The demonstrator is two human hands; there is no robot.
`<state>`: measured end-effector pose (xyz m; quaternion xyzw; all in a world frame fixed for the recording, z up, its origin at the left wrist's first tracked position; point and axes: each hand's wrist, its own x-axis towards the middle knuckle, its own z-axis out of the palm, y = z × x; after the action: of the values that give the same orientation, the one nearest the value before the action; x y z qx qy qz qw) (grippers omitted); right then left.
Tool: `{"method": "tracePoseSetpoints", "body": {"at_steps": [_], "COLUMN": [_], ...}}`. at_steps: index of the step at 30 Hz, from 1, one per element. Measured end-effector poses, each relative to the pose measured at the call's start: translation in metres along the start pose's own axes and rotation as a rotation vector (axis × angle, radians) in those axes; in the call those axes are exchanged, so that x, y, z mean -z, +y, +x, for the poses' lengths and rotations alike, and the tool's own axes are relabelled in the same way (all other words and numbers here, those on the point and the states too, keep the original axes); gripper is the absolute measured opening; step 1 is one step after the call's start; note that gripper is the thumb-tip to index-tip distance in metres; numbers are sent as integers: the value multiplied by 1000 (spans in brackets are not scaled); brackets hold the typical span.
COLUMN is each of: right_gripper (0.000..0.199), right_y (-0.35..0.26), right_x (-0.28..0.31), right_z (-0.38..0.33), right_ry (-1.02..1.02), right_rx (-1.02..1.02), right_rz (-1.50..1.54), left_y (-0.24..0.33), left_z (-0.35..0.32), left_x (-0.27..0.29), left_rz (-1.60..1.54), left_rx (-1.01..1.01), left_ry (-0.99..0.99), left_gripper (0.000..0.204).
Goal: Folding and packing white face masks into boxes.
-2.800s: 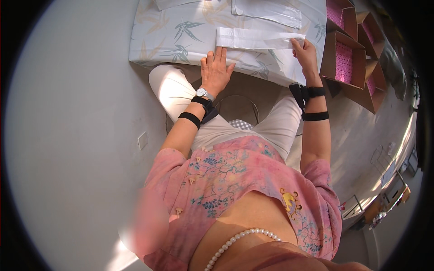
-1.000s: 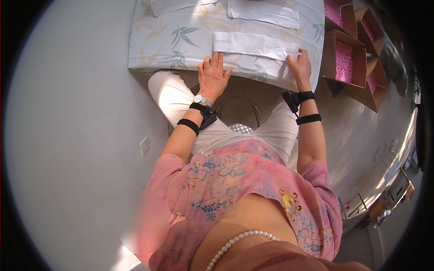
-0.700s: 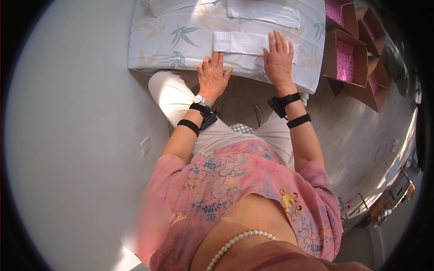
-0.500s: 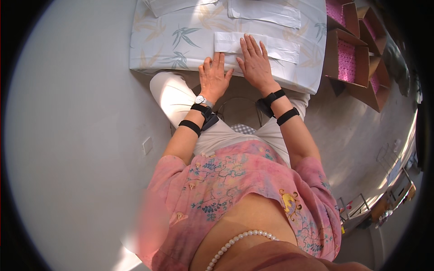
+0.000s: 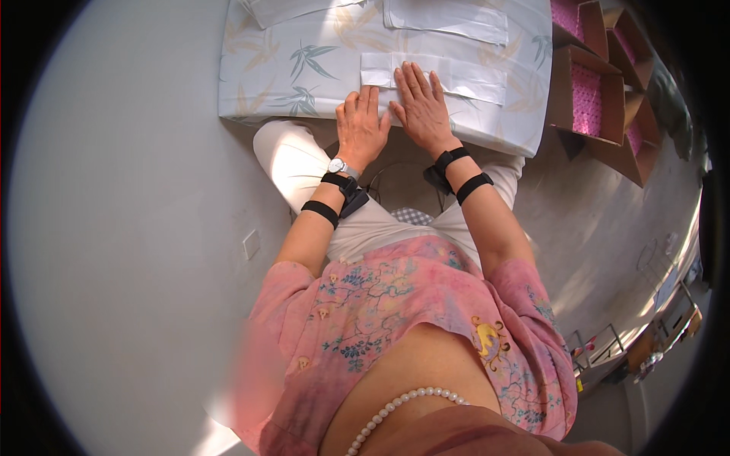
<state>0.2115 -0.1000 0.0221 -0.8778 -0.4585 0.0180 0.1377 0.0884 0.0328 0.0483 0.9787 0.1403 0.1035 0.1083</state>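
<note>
So the folded white cloth (image 5: 433, 76) lies flat near the front edge of the tabletop (image 5: 266, 68), on its leaf-print cover. Both hands press on it, left hand (image 5: 361, 129) and right hand (image 5: 422, 110), palms flat, grip released, nothing grasped. Off right, open cardboard boxes (image 5: 589, 95) hold pink stuff.

Cardboard boxes (image 5: 589, 99) with pink contents beside a leaf-patterned tablecloth (image 5: 304, 68)

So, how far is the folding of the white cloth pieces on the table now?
Two white folded pieces lie flat at the far side of the table; they look finished. In hand: the left hand and right hand press flat on the near white piece. Left: this piece looks not yet finished. The boxes with pink contents stand beside the table.
</note>
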Motion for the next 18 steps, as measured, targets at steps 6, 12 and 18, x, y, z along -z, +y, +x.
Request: {"method": "tracePoseSetpoints", "body": {"at_steps": [6,12,18], "right_gripper": [69,69,68], "right_y": [-1,-1,-1], "right_x": [0,-1,-1], "right_z": [1,0,0], "right_ry": [2,-10,-37], "right_rx": [-2,-7,-15], "right_rz": [17,10,-5], "left_y": [-3,-7,-4], "left_z": [21,44,52], "left_x": [-4,-7,-3], "left_rz": [-30,100,-195], "left_rx": [-28,-30,209], "left_ry": [198,174,429], "left_gripper": [51,37,19]}}
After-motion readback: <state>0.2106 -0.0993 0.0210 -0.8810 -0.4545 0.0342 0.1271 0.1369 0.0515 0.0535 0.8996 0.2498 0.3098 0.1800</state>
